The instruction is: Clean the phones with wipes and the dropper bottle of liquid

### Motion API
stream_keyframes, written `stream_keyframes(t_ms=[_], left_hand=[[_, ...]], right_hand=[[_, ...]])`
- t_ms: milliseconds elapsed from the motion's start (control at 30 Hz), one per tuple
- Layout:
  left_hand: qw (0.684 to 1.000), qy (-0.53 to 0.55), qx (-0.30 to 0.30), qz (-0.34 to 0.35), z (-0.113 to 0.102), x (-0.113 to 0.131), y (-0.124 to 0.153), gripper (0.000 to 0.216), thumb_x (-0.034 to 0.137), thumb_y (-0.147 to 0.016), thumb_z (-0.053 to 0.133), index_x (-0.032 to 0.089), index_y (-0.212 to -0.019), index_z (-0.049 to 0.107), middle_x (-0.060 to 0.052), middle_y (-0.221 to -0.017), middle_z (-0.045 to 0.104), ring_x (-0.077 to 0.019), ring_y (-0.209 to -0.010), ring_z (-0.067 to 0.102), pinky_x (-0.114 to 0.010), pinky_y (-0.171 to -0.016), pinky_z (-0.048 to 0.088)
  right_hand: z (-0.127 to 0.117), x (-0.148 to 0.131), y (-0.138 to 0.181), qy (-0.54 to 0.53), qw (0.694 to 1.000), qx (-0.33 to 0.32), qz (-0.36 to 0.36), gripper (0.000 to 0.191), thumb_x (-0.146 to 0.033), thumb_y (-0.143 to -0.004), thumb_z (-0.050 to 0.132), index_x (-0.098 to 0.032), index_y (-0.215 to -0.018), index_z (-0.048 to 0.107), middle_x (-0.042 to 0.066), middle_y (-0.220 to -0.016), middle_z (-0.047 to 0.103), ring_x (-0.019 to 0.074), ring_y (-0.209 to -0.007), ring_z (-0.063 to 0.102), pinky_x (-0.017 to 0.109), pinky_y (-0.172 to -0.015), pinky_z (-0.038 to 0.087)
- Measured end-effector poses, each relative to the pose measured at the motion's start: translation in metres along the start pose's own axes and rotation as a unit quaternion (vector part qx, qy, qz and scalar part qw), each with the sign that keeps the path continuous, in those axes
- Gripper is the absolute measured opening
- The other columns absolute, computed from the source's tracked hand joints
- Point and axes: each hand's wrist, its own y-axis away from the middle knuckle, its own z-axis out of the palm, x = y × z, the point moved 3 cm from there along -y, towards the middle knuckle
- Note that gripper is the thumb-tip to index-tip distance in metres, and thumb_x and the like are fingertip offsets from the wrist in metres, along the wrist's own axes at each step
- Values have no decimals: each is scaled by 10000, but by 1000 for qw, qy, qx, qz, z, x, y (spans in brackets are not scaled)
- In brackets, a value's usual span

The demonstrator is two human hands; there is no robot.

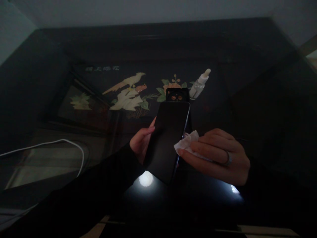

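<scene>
A black smartphone (167,138) is tilted in my left hand (142,142), which grips its left edge with the thumb at the side. The phone's dark screen faces up toward me. My right hand (218,155), with a ring on one finger, pinches a crumpled white tissue (187,142) against the phone's right edge. Just beyond the phone's top end lies a black phone case (177,95) with a camera cutout, partly hidden by the phone. To the right of the case is a small clear dropper bottle (198,87) with a white cap.
The dark glossy table (260,99) bears an inlaid bird-and-flower picture (128,99). A white cable (61,140) runs along the left side. A bright light spot (146,178) shows on the surface below the phone. A pale wall (148,11) stands behind the table's far edge.
</scene>
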Motion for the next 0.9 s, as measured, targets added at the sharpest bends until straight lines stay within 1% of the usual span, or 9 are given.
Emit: stream_keyframes(t_ms=[133, 300, 367, 467, 633, 733, 800, 867, 900], left_hand=[[1000, -8, -6, -22, 0, 1, 2, 693, 269, -675, 497, 257, -1332, 276, -46, -1068, 627, -239, -925, 614, -402, -815, 470], [1000, -2, -15, -27, -1, -1, 2, 672, 284, -691, 489, 275, -1332, 287, -48, -1048, 632, -236, -868, 630, -409, -792, 475], [1000, 1, -19, -18, -5, -2, 0, 651, 295, -697, 482, 254, -1325, 316, -51, -1032, 635, -228, -863, 630, -398, -808, 467], [1000, 4, -16, 0, -9, -4, -3, 640, 299, -691, 487, 227, -1311, 348, -57, -1049, 633, -229, -902, 620, -389, -855, 442], [1000, -2, 11, -4, -3, -1, -1, 672, 282, -673, 498, 226, -1321, 328, -57, -1118, 612, -251, -999, 586, -410, -924, 390], [1000, -6, 26, -10, 2, 1, -1, 697, 265, -662, 487, 218, -1333, 304, -62, -1126, 610, -263, -1020, 577, -424, -936, 377], [1000, -8, 28, -10, 2, 2, -1, 721, 256, -650, 493, 208, -1340, 290, -72, -1130, 607, -270, -1018, 577, -431, -929, 383], [1000, -5, 17, -11, 1, 2, 0, 721, 258, -655, 498, 214, -1342, 283, -78, -1135, 601, -272, -1005, 583, -436, -912, 398], [1000, -1, 6, -14, 0, 1, 2, 713, 261, -664, 498, 227, -1342, 280, -76, -1139, 598, -270, -995, 588, -439, -899, 408]], right_hand=[[-1, 1, -1, 15, 1000, -16, 6, 143, -106, -819, 556, -186, -917, 622, -4, -743, 614, 109, -683, 550, 249, -559, 462], [-2, 1, -2, 3, 1000, -19, 4, 132, -93, -798, 585, -139, -914, 625, 4, -720, 613, 115, -666, 547, 257, -546, 454], [-2, 1, -2, -6, 1000, -19, 1, 139, -87, -791, 593, -127, -920, 623, 8, -727, 620, 116, -669, 554, 259, -547, 453], [0, 0, 0, -10, 1000, -21, -3, 131, -94, -807, 575, -147, -918, 620, 2, -752, 628, 104, -673, 558, 251, -562, 459], [2, -1, 4, -21, 1000, -17, 0, 130, -102, -811, 565, -162, -914, 617, -6, -763, 621, 93, -672, 547, 237, -571, 460], [3, -2, 4, -52, 998, -21, 4, 135, -102, -808, 568, -147, -925, 616, 2, -764, 630, 101, -689, 553, 242, -567, 452], [2, -3, 2, -95, 995, -28, 17, 136, -106, -822, 551, -151, -932, 618, 9, -785, 646, 110, -722, 560, 249, -584, 456], [1, -2, 0, -191, 978, -37, 76, 142, -107, -850, 512, -153, -926, 622, 14, -779, 650, 115, -737, 558, 256, -608, 467], [0, 0, -1, -255, 959, -27, 119, 138, -113, -856, 505, -154, -910, 626, 14, -760, 643, 116, -727, 556, 261, -612, 470]])
